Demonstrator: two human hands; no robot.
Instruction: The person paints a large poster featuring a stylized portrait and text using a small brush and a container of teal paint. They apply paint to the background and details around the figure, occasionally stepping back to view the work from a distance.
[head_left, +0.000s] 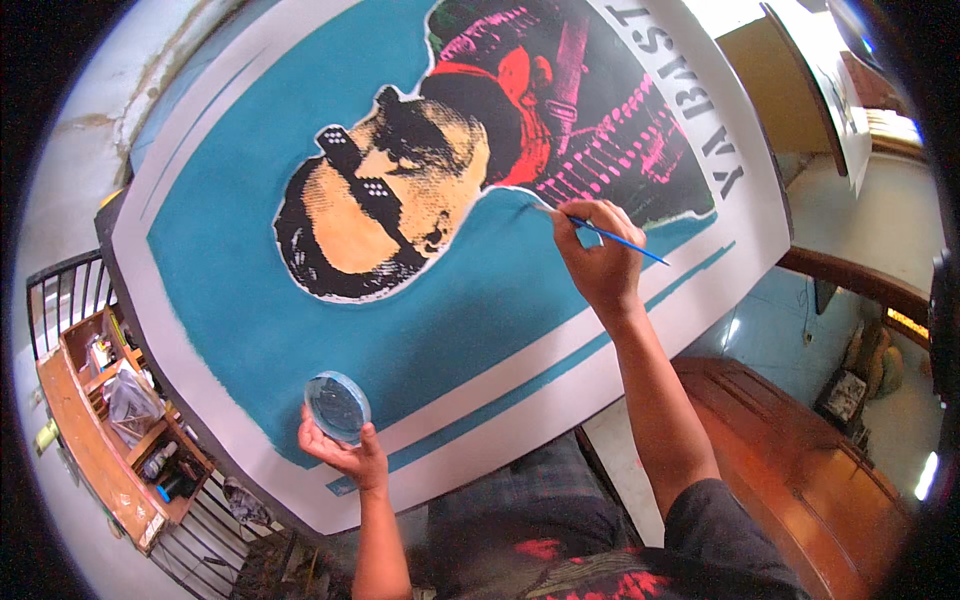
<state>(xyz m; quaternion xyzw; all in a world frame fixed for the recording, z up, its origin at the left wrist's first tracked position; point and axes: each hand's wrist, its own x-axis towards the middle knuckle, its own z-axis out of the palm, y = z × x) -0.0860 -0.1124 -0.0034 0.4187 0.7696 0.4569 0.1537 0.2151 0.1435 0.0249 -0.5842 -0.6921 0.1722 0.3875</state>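
Note:
A large painted portrait panel (430, 330) lies turned sideways before me, a figure in sunglasses on a teal ground with a pale border. My right hand (600, 255) pinches a thin blue paintbrush (635, 246). Its tip is at the white outline near the figure's shoulder, touching or just above the surface; I cannot tell which. At the lower left my left hand (345, 455) holds up a small round clear container (338, 406) with bluish contents, fingers under and around it.
A wooden shelf unit (100, 430) with a plastic bag (133, 405) and bottles stands at the left by dark metal bars. At the lower right is a brown wooden surface (770, 470). A wooden beam (860, 282) runs close to the panel's right edge.

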